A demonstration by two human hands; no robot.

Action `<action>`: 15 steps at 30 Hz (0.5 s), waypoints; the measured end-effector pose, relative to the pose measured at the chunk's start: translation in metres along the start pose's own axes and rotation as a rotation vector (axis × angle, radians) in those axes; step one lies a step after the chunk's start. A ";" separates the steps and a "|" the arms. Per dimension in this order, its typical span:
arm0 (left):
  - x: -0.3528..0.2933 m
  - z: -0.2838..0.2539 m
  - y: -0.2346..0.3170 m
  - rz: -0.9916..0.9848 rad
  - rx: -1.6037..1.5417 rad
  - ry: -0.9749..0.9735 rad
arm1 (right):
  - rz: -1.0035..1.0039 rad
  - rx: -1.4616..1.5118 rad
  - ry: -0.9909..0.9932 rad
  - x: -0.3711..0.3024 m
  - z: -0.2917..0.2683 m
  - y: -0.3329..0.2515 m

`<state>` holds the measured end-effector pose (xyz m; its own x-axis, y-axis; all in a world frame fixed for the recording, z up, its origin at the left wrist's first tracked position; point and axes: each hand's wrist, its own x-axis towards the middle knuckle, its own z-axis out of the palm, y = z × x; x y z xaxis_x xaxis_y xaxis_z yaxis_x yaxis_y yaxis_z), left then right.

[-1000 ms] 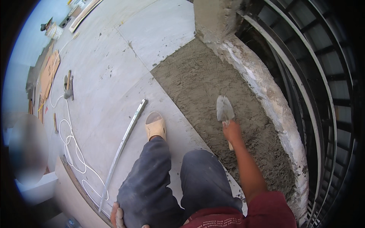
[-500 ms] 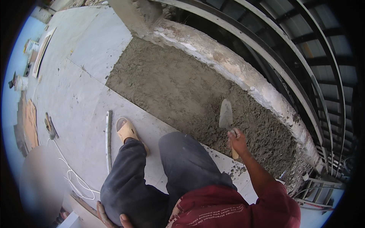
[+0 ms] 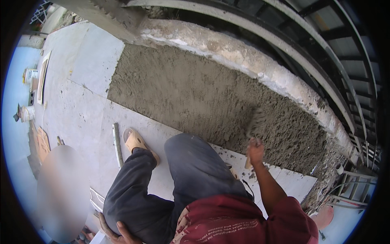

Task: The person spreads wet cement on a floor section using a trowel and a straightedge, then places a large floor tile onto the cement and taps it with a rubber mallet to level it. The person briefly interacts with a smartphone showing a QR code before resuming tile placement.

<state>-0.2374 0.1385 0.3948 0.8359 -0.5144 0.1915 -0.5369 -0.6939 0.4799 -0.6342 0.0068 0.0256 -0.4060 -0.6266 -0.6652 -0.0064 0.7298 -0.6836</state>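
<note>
My right hand (image 3: 255, 149) grips the wooden handle of a steel trowel (image 3: 254, 123), whose blade is blurred with motion over the grey mortar bed (image 3: 195, 93) near its front edge. My left hand (image 3: 118, 229) rests low at the bottom edge, fingers curled on my left thigh, holding nothing. I squat in dark trousers and a red shirt, with my sandalled left foot (image 3: 136, 141) on the pale floor tiles (image 3: 81, 110).
A long metal straightedge (image 3: 117, 144) lies on the tiles beside my foot. A rough concrete kerb (image 3: 260, 69) and dark railing (image 3: 325, 61) border the mortar on the far side. Buckets (image 3: 25, 114) and boards (image 3: 42, 77) stand at the far left. A blurred person (image 3: 63, 191) is at lower left.
The view has swung right and nearer to the mortar. My right hand has carried the trowel across the mortar, and the blade is now blurred by motion. The left hand stays on my thigh.
</note>
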 end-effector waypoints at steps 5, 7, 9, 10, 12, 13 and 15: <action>-0.010 -0.006 -0.017 -0.001 0.062 0.056 | -0.247 -0.383 -0.247 -0.014 -0.001 0.000; -0.012 -0.006 -0.016 -0.035 0.061 0.031 | -0.650 -0.642 -0.463 -0.015 0.027 0.034; -0.011 -0.003 -0.011 -0.033 0.059 0.021 | -0.337 -0.468 -0.722 -0.021 0.051 0.069; -0.010 -0.002 -0.009 -0.015 0.062 0.019 | -0.357 -0.537 -0.684 -0.021 0.048 0.075; -0.009 -0.001 -0.007 0.005 0.068 0.032 | -0.405 -0.679 -0.611 -0.024 0.045 0.069; -0.009 -0.001 -0.008 0.012 0.071 0.043 | -0.267 -0.689 -0.564 -0.022 0.033 0.072; -0.006 0.003 -0.005 0.037 0.084 0.054 | -0.165 -0.618 -0.414 -0.010 -0.017 0.097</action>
<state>-0.2398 0.1439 0.3890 0.8188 -0.5145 0.2547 -0.5736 -0.7156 0.3986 -0.6464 0.0885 -0.0293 0.0191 -0.7031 -0.7108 -0.5975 0.5620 -0.5720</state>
